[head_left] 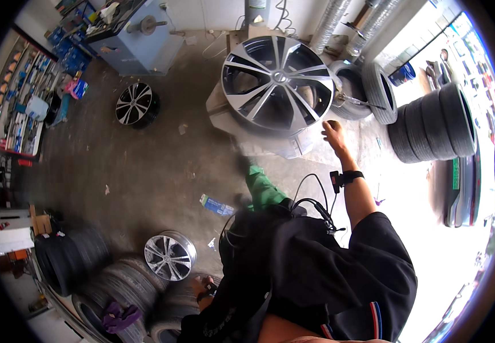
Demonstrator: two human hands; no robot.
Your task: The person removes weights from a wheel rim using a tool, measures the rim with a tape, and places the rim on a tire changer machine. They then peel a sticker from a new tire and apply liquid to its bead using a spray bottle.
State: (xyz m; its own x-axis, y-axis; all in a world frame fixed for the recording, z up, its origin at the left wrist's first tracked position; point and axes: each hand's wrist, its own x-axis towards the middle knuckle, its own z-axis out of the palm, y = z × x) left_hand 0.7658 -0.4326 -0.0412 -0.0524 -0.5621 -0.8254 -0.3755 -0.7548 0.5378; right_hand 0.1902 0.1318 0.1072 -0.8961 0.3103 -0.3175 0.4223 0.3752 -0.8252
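A large black-and-silver alloy wheel [279, 80] lies on a pale machine [219, 106]. Just outside its lower-right edge is my right hand [333, 132], fingers curled; what they hold, if anything, is too small to make out. A metal rod [367, 104] extends beside the wheel. My left hand [200, 284] is low at the left, against a dark tyre [173, 308], its fingers blurred and partly hidden. A silver wheel [169, 257] sits just beyond it. My green trouser leg [263, 186] shows below the machine.
A small alloy wheel [135, 106] lies on the floor. Stacked tyres stand right [430, 123] and lower left [116, 286], a purple cloth [120, 314] on the latter. A grey-blue machine [133, 48], shelves [10, 97], metal ducts [330, 26] and a car's rear [464, 191] edge the space.
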